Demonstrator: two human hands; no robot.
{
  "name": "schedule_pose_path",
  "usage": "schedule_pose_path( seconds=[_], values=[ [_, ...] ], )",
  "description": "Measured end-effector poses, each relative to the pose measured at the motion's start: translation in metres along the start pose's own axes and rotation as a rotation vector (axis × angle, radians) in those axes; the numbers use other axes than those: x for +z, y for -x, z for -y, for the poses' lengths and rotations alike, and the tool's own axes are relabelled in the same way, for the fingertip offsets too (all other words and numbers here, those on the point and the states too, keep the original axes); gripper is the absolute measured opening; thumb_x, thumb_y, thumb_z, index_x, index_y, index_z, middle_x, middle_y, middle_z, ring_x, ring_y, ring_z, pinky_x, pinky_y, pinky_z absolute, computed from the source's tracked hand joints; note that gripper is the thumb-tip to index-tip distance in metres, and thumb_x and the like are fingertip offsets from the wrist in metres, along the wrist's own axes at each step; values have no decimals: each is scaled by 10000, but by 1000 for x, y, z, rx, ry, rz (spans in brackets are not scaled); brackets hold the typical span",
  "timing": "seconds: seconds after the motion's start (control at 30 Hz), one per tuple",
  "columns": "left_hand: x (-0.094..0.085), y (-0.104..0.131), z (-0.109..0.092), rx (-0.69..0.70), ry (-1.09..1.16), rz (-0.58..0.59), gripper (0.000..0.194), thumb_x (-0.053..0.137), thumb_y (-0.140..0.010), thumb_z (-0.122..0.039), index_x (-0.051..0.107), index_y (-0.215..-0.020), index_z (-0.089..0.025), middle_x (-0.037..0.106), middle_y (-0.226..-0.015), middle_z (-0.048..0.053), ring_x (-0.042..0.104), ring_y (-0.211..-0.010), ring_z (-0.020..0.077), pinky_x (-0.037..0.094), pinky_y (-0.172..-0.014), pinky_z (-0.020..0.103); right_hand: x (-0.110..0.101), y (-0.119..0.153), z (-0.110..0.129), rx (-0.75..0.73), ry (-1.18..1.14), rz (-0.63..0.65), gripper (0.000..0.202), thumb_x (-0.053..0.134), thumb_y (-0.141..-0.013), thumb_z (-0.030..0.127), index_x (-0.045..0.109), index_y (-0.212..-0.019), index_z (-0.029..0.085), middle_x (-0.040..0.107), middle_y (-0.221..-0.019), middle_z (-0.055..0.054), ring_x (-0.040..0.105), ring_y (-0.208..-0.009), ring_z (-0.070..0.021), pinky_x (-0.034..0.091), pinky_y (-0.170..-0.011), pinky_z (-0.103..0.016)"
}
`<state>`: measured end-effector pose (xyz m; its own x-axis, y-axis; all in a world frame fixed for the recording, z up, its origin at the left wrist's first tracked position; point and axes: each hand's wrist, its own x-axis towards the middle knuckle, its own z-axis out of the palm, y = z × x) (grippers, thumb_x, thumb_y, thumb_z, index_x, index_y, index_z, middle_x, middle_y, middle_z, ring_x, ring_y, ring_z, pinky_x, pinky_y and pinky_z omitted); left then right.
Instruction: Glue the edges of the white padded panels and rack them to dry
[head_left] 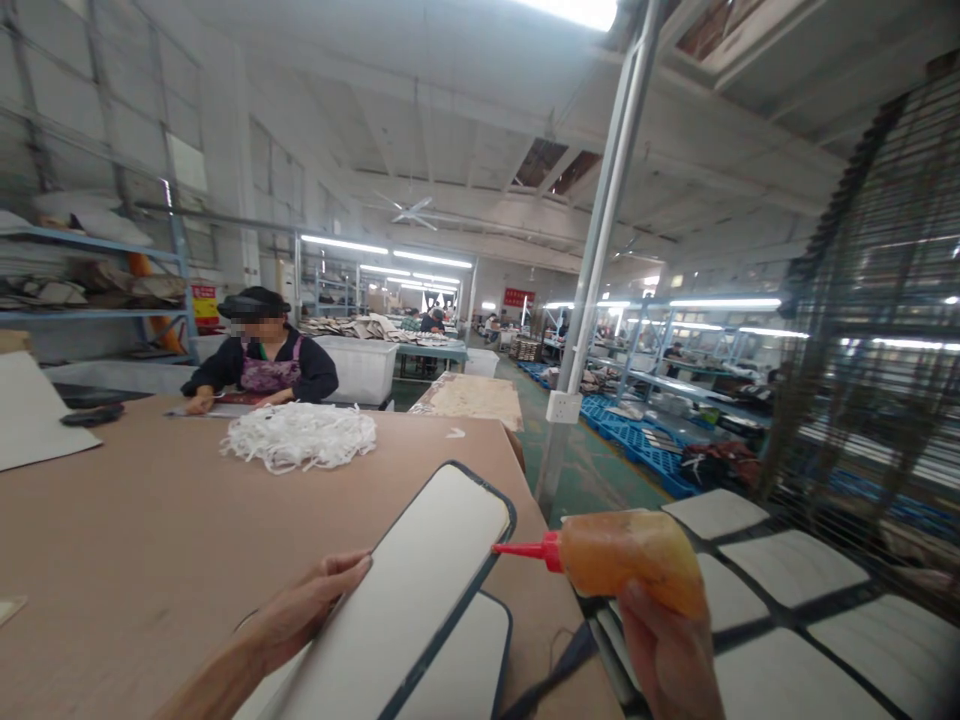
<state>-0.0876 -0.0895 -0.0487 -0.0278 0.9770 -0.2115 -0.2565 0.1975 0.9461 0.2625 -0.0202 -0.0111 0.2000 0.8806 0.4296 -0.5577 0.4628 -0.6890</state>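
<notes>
Near the worktop's front edge, the left hand grips a tilted white panel by its left side. Just right, the right hand is closed around an orange glue bottle, red nozzle touching the panel's right rim.

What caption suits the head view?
Left hand tilts a white dark-edged panel; right hand aims an orange glue bottle at its rim.

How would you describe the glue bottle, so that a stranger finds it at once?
Start at the brown table, then go to its right edge. There the right hand holds an orange squeeze bottle on its side. Its red nozzle touches the white panel with a dark rim.
</notes>
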Motion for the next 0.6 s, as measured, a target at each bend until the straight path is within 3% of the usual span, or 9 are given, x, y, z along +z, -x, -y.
schedule_pose_path(
  seconds=[0.17,0.4,0.6],
  values=[
    [9,3,-1,18,-38,47,394,695,-742,-479,727,-1013,-195,755,-810,38,649,-669,136,467,-560,182,10,2,3,21,-22,-25,559,857,-525,165,676,-1047,251,714,-810,17,680,-771,-160,562,-709,-228],
    [12,4,1,11,-23,-39,455,750,-642,-540,735,-922,-182,727,-726,23,601,-626,125,428,-531,177,17,7,0,41,-18,-2,537,856,-540,165,676,-1038,255,724,-830,11,686,-772,-148,555,-723,-206],
    [14,4,-2,31,-15,-19,448,753,-634,-535,726,-876,-160,714,-695,19,589,-604,128,410,-524,189,22,16,-3,61,28,57,535,842,-569,203,665,-1070,269,731,-839,-3,680,-730,-155,559,-685,-222]
  ],
)
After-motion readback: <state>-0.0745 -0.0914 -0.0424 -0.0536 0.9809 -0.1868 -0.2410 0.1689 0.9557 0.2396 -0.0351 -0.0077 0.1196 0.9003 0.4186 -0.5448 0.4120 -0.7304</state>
